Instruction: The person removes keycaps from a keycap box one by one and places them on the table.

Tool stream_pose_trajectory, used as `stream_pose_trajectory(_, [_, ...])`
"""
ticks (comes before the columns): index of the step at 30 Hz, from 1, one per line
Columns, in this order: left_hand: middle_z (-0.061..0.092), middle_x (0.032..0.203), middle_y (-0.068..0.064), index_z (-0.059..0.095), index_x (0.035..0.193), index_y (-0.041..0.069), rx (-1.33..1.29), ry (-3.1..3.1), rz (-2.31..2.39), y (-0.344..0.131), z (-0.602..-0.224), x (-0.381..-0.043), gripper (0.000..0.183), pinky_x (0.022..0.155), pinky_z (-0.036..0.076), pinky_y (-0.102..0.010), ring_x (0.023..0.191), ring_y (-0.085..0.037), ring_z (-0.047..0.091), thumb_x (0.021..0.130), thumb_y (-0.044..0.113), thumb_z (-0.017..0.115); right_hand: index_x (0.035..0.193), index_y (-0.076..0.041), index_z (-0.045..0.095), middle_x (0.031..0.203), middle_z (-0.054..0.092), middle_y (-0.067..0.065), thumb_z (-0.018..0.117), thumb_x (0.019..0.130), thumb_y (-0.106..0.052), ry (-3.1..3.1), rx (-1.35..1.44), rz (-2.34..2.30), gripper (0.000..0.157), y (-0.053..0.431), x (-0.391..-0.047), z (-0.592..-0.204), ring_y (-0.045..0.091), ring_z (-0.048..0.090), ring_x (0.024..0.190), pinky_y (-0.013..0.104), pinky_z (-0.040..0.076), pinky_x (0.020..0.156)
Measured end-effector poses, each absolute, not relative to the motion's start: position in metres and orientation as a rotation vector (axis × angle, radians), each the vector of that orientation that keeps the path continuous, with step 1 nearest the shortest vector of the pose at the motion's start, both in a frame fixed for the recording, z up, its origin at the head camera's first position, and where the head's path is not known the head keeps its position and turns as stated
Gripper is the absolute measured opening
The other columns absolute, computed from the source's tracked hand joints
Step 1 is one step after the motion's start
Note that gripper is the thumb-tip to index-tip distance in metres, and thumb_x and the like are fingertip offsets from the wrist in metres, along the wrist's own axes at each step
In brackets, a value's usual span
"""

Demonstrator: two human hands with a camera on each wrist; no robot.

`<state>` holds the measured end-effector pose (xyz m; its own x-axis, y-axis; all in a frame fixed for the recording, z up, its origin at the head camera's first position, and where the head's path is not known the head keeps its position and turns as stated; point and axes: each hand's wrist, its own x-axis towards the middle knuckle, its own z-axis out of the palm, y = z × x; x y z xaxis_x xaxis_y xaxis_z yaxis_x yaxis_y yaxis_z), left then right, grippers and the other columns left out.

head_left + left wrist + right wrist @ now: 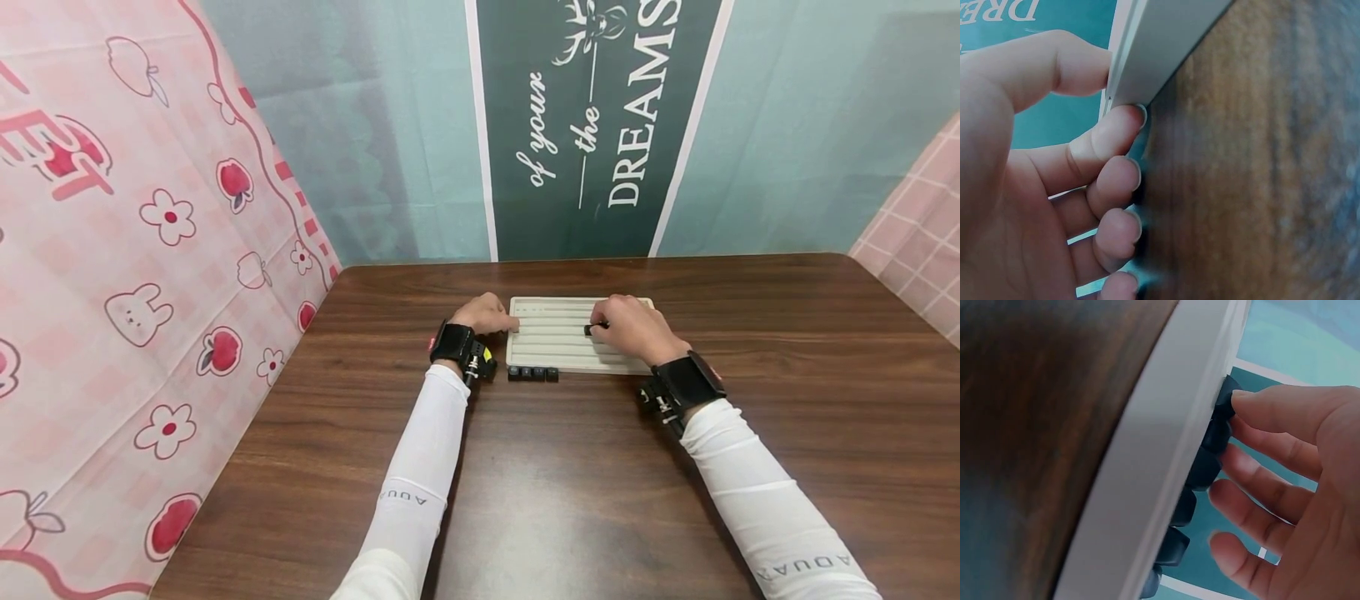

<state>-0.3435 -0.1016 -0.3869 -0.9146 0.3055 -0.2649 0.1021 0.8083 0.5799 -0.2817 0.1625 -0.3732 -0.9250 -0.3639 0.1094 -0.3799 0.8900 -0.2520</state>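
A cream-coloured ridged tray (555, 340) lies flat on the brown table. My left hand (482, 315) holds the tray's left edge; in the left wrist view its thumb is on the rim and the index fingertip against the side wall. Over the right half of the tray, my right hand (632, 327) pinches a black keycap (1225, 399), at the end of a row of several black keycaps (1204, 469) on the tray. In the head view that hand hides most of the row; one dark keycap (588, 330) shows at its left.
Several loose black keycaps (532, 373) stand in a short row on the table (555, 475), along the tray's front left edge. A blue-green cloth (405, 167) with a dark printed panel hangs behind the table. A pink patterned cloth (172, 333) hangs at left.
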Motion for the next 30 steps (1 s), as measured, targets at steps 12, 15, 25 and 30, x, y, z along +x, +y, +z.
stream_pose_trajectory(12, [0.035, 0.044, 0.007, 0.046, 0.049, 0.012, 0.305, 2.646, 0.803, -0.1002, -0.3885, -0.3452, 0.042, 0.043, 0.026, -0.024, 0.043, -0.009, 0.03, 0.08, 0.03, 0.066, 0.101, -0.008, 0.071, 0.099, 0.068, 0.011, 0.061, 0.088, -0.014, -2.98, 0.6, 0.406, 0.017, 0.1602, -0.281, -0.3754, 0.021, 0.056, 0.079, 0.037, 0.044, 0.067])
stream_pose_trajectory(15, [0.033, 0.044, 0.007, 0.043, 0.046, 0.014, 0.306, 2.645, 0.805, -0.1006, -0.3885, -0.3455, 0.044, 0.043, 0.026, -0.024, 0.043, -0.008, 0.028, 0.08, 0.03, 0.066, 0.101, -0.008, 0.071, 0.101, 0.068, 0.011, 0.061, 0.088, -0.014, -2.97, 0.612, 0.41, 0.018, 0.16, -0.2813, -0.3764, 0.022, 0.057, 0.082, 0.038, 0.045, 0.07])
stream_pose_trajectory(25, [0.033, 0.044, 0.007, 0.042, 0.046, 0.015, 0.294, 2.657, 0.779, -0.0986, -0.3878, -0.3448, 0.045, 0.044, 0.026, -0.024, 0.043, -0.008, 0.028, 0.082, 0.03, 0.066, 0.09, -0.012, 0.073, 0.094, 0.069, 0.007, 0.064, 0.087, -0.015, -2.947, 0.627, 0.408, 0.01, 0.1592, -0.2827, -0.3793, 0.02, 0.055, 0.077, 0.036, 0.043, 0.068])
stream_pose_trajectory(30, [0.034, 0.044, 0.007, 0.046, 0.049, 0.012, 0.289, 2.664, 0.773, -0.098, -0.3881, -0.3447, 0.042, 0.044, 0.025, -0.024, 0.044, -0.008, 0.029, 0.082, 0.031, 0.066, 0.086, -0.013, 0.072, 0.09, 0.067, 0.005, 0.063, 0.088, -0.016, -2.95, 0.626, 0.408, 0.009, 0.159, -0.2826, -0.3795, 0.019, 0.053, 0.075, 0.035, 0.041, 0.067])
